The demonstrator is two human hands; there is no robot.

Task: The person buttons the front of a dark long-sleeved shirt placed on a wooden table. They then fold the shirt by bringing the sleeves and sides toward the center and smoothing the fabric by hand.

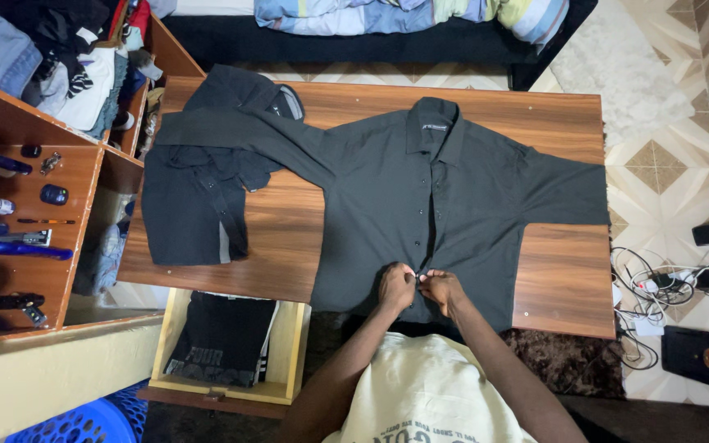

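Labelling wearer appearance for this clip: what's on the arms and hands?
Both forearms are bare, no sleeves in view. Left hand and right hand wear no gloves; no rings, watch or bands can be made out. A pale yellow T-shirt with dark print covers the torso.

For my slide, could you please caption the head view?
Both hands, left hand and right hand, pinch the button placket of a black shirt spread on a wooden table.

Wooden table (564, 283) on patterned tile floor (658, 164); open shelves (84, 176) left; dim light
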